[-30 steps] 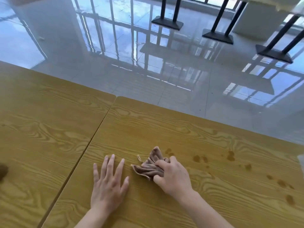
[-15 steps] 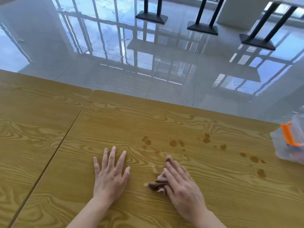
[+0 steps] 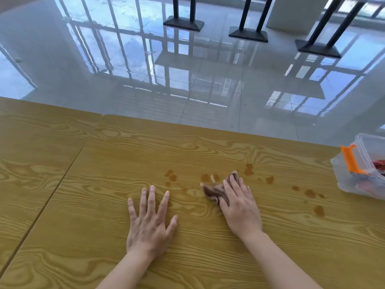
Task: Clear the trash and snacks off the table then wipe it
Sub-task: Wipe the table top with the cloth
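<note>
My right hand [image 3: 239, 207] presses flat on a crumpled brown cloth [image 3: 214, 191] on the wooden table [image 3: 116, 155]; most of the cloth is hidden under the fingers. Brown stains [image 3: 249, 169] dot the tabletop around and to the right of the cloth, with more stains [image 3: 318, 210] further right. My left hand [image 3: 149, 222] lies flat on the table with its fingers spread, holding nothing, a little left of the cloth.
A clear plastic box with an orange latch [image 3: 352, 163] stands at the table's right edge, holding snack packets. A seam [image 3: 68, 174] joins a second table on the left. Beyond the far edge lie a glossy tiled floor and black table bases [image 3: 248, 35].
My right hand has flattened onto the cloth and slid it right, toward the stains. The view has shifted right, bringing the plastic box into sight. My left hand has stayed flat.
</note>
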